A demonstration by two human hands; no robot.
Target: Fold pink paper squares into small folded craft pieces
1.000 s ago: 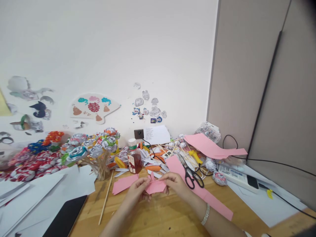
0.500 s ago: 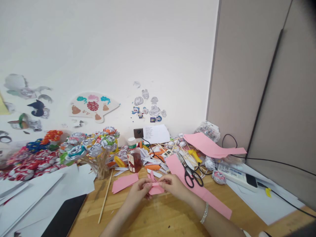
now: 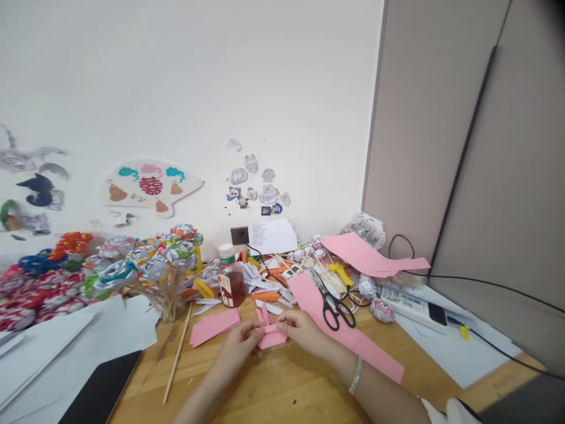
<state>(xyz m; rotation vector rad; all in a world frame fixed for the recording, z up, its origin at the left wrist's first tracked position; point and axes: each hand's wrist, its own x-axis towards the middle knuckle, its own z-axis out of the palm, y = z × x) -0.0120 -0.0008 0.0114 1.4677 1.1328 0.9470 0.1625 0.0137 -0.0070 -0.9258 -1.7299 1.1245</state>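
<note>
Between my two hands is a small piece of pink paper [image 3: 272, 339] with a folded edge along its top. My left hand [image 3: 244, 340] pinches its left end, thumb on top. At the right end, my right hand [image 3: 301, 331] grips it between thumb and fingers. Narrow pink strips [image 3: 265, 315] stick up just behind the fold; whether they join the held piece I cannot tell. Pink paper rectangles [image 3: 215, 326] lie stacked left of my left hand. Black-handled scissors [image 3: 334, 307] rest on a long pink sheet [image 3: 375, 348] beyond my right hand.
A wooden stick [image 3: 178, 353] lies at the left, near a black flat object [image 3: 103, 388] and white sheets [image 3: 39, 365]. Behind stand a jar [image 3: 231, 280], paper flowers [image 3: 154, 262] and paper scraps [image 3: 265, 282]. A power strip [image 3: 412, 307] with cables is at the right.
The whole view has shifted, so everything sits a little further left. Both hands keep hold of the pink paper, their grip nearly the same.
</note>
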